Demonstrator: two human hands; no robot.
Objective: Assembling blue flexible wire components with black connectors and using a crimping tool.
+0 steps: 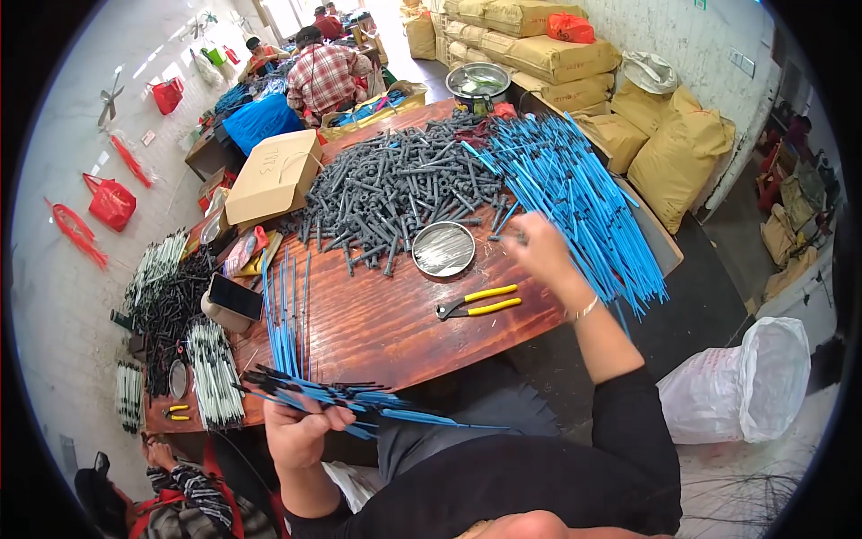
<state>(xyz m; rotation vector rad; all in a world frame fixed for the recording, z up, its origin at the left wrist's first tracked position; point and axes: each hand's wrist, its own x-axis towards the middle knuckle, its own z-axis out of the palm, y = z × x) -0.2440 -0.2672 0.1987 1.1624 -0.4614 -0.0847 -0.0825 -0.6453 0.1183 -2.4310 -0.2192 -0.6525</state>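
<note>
Left hand [301, 431]: grip closed round a bundle of blue sticks [431, 417], held over the bench [359, 314] near edge.
Right hand [543, 251]: fingers bent between pin dish [444, 249] and blue stick pile [584, 216]; cannot tell whether the grip holds a piece.
Done: uncertain; bundle and laid-out sticks [285, 314] may be finished or waiting.
Left: probably much; grey plug heap [386, 180] large, pin dish well stocked.
Pliers [480, 301]: lying unheld.

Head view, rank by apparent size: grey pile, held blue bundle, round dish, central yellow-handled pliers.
1. Grey pile
2. Held blue bundle
3. Round dish and yellow-handled pliers: too close to rank; pliers longer, dish broader.
</note>
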